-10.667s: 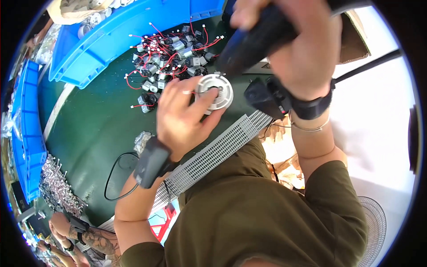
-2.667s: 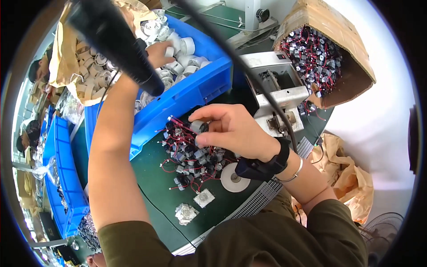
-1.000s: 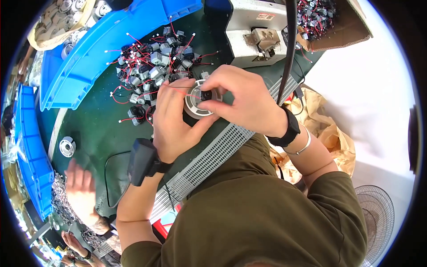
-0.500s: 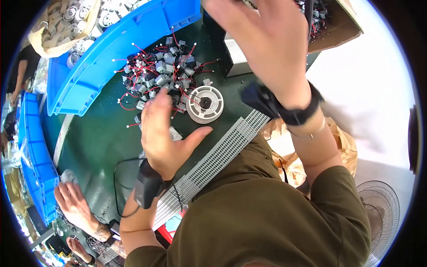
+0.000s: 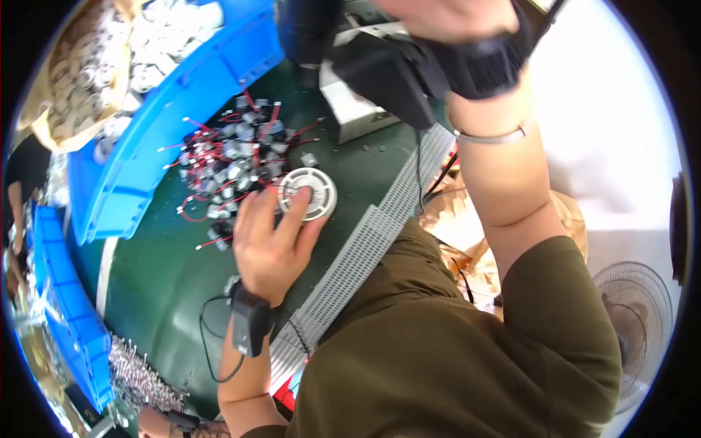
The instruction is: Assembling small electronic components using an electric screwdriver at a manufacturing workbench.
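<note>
Housing (image 5: 322, 197): round, white, ring face up, slotted openings between spokes around the hub. Center is covered by a fingertip. Sits on the green surface (image 5: 168, 292), close to the near edge, between the motor pile (image 5: 234, 157) and the perforated strip (image 5: 343, 270) that runs along that edge. One loose motor (image 5: 309, 160) is just beside it, on the far side.

Left grip (image 5: 272, 252): partly closed on the housing, index fingertip on the hub, thumb along the near rim, other fingers curled at the left side. Right grip (image 5: 456, 14): up at the top of the view, fingers cut off; can't tell how open it is or what it holds. A dark, blurred cylinder (image 5: 310, 33) hangs to the left of the right wrist.

Markings: detail around the hub is too small to read.

Vs. half a second ago: housing sat untouched with its black center exposed; now the left grip is on it. Right grip has gone higher, mostly out of view. Dark cylinder has come into view. Co-worker's hand was spread at the lower-left part of the surface; now just a forearm (image 5: 208, 431) shows at the bottom of the view.
</note>
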A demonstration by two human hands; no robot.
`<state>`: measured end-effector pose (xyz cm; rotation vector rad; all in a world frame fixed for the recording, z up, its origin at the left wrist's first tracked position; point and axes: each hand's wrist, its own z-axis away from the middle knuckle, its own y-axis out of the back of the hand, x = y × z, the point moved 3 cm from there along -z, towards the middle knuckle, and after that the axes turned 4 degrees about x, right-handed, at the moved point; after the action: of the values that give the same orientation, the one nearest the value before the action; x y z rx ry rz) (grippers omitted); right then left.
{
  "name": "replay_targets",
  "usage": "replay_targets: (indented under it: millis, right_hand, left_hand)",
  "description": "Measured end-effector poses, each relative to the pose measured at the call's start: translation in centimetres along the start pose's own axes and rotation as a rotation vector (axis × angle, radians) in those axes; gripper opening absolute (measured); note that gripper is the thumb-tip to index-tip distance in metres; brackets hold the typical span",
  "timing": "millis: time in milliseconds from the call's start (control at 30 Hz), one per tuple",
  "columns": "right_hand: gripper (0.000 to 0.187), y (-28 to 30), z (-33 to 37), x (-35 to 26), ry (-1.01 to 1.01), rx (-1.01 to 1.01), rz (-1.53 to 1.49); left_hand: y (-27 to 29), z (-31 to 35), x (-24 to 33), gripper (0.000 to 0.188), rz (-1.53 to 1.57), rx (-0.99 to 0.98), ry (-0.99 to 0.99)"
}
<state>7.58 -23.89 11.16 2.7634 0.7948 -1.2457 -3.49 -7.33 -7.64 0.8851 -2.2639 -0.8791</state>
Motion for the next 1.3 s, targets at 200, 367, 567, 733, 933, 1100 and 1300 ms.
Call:
replay_targets:
  millis: [200,367,567,733,933,1100,1300]
  right_hand:
    - [0.008,6.5,6.2,-0.5,-0.005,0.35,0.212]
    - [0.008,7.9,7.6,-0.1,0.023,0.399,0.347]
    - [0.01,8.4,7.9,0.7,-0.019,0.41,0.32]
    - [0.015,8.5,8.1,0.7,0.003,0.395,0.339]
    - [0.03,7.4,9.0,0.0,-0.119,0.392,0.35]
    - [0.013,8.2,9.8,0.3,-0.126,0.076,0.078]
    - [0.03,5.4,9.2,2.5,-0.328,0.134,-0.44]
  left_hand:
    - [-0.3,-0.6,0.0,0.044,0.065,-0.016,-0.054]
    - [-0.2,-0.8,0.2,0.047,0.093,-0.058,-0.059]
    - [-0.2,-0.7,0.3,0.049,0.063,-0.053,-0.067]
    - [-0.1,-0.7,0.4,0.051,0.061,-0.05,-0.083]
    - [-0.1,-0.5,0.2,0.048,0.061,-0.059,-0.055]
    - [-0.1,-0.9,0.5,0.042,0.125,-0.024,-0.028]
    - [-0.3,-1.0,0.4,0.039,0.151,0.026,-0.01]
